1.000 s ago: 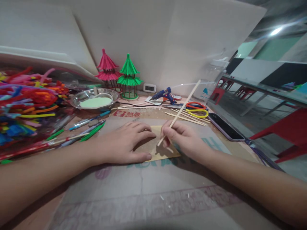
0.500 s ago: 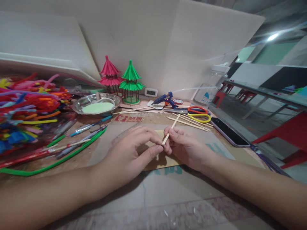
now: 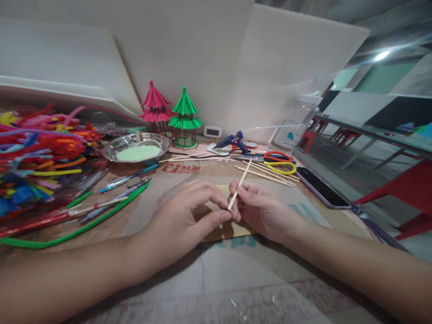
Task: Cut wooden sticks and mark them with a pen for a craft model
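My right hand (image 3: 263,207) pinches a thin wooden stick (image 3: 240,183) that slants up and away toward the back of the table. My left hand (image 3: 184,216) is curled just left of it, thumb and fingertips meeting at the stick's lower end. Both hands hover over a small tan cardboard piece (image 3: 222,227) lying on the brown table cover (image 3: 216,270). Whether the left fingers grip the stick's end or only touch it is hard to tell.
Loose wooden sticks (image 3: 266,173), scissors with red and yellow handles (image 3: 278,162), a blue glue gun (image 3: 232,140) and a phone (image 3: 324,186) lie to the right. A metal bowl (image 3: 137,146), pens (image 3: 124,180), a pipe-cleaner pile (image 3: 37,157) and two paper pagodas (image 3: 170,114) stand at left and back.
My left hand lifted from lying flat on the cardboard and curled to meet the stick's lower end. The stick now slants lower and farther away than before.
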Demonstrator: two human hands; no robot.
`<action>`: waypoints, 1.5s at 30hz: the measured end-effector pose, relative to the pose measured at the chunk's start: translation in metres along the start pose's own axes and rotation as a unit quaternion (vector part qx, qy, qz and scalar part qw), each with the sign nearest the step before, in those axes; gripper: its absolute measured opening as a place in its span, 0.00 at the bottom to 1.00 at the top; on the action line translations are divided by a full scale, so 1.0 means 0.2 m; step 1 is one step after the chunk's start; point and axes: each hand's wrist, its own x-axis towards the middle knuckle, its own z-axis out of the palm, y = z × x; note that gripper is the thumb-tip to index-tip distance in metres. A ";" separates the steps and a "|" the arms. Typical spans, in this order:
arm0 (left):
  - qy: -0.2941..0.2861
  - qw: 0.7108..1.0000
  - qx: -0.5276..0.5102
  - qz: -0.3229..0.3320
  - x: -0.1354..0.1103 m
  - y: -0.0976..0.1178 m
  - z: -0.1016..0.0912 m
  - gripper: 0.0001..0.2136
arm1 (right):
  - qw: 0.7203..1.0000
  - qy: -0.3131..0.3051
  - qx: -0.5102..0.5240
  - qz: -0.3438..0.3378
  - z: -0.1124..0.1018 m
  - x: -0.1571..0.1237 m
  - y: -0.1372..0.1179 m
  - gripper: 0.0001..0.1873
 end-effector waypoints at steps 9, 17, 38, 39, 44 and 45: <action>-0.006 1.000 -0.008 0.006 0.00 -0.02 0.01 0.03 | 0.999 -0.033 -0.005 -0.022 0.00 -0.01 0.00 0.09; -0.032 0.999 -0.008 0.020 -0.01 -0.02 0.01 0.01 | 0.991 -0.039 -0.102 -0.072 0.01 -0.05 -0.08 0.07; -0.057 0.992 0.043 0.103 -0.01 -0.04 0.04 0.03 | 0.967 -0.069 -0.215 -0.119 0.02 -0.07 -0.10 0.05; -0.056 0.992 0.044 0.105 -0.01 -0.04 0.04 0.02 | 0.966 -0.069 -0.218 -0.119 0.02 -0.07 -0.10 0.05; -0.064 0.990 0.059 0.112 -0.01 -0.04 0.03 0.03 | 0.965 -0.071 -0.222 -0.123 0.02 -0.07 -0.10 0.05; -0.065 0.989 0.061 0.114 -0.01 -0.04 0.03 0.02 | 0.965 -0.070 -0.222 -0.123 0.02 -0.07 -0.10 0.06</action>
